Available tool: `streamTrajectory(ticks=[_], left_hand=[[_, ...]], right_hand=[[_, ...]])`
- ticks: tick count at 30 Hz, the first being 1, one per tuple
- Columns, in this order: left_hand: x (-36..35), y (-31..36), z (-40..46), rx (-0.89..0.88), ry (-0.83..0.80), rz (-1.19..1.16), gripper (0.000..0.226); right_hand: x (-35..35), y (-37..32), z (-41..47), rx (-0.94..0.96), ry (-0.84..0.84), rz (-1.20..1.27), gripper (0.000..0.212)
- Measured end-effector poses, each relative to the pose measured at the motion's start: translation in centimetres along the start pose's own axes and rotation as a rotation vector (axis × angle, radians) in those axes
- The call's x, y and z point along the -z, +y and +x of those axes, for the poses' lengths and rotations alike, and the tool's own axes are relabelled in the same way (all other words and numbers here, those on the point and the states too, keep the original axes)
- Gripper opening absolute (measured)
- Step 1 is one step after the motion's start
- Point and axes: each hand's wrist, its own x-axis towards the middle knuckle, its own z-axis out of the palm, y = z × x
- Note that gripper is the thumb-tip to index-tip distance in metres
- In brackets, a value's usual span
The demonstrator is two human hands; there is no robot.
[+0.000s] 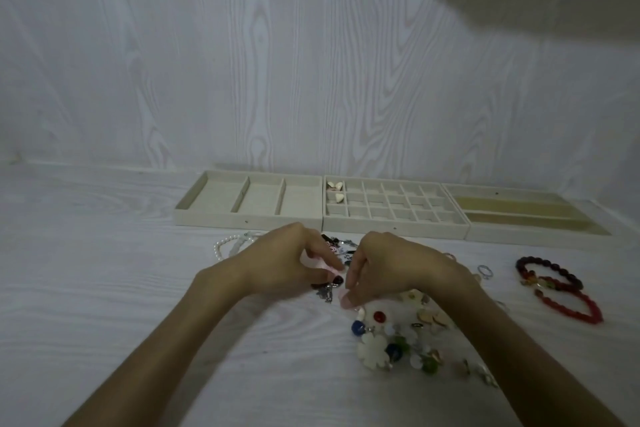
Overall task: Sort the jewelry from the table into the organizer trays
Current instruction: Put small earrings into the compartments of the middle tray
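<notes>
Three beige organizer trays stand along the wall: a three-slot tray (249,218), a grid tray (394,225) with heart-shaped pieces (335,191) in its left cells, and a long-slot tray (533,236). Loose jewelry lies in front: a pile of flower and bead pieces (388,336), dark charms (337,244), a pearl strand (228,246). My left hand (287,263) hovers over the dark charms with curled fingers pinching a small dark red piece (337,279). My right hand (388,263) has fingers curled down, its fingertips at the top of the bead pile; whether it holds anything is unclear.
Two red bead bracelets (554,284) and a small silver ring (485,270) lie on the white wood-grain table at the right. A white wood-grain wall rises directly behind the trays. A blurred beige shape fills the top right corner.
</notes>
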Motion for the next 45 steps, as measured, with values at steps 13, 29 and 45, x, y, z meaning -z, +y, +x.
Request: streamTrajectory(ticks=[13,29,45], left_hand=[[1.5,0.8,-0.4,0.164,0.141,-0.414,0.074],[2.1,1.0,-0.4,0.112,0.397,-0.847,0.012],[1.2,0.7,1.0,0.128,0.436,-0.989,0.013]], right_hand=[[2.7,0.8,-0.5,0.136,0.008,0.771,0.014],[1.6,0.0,0.6,0.197,0.284,1.478,0.041],[0.5,0.6,1.5,0.036,0.341,1.096,0.022]])
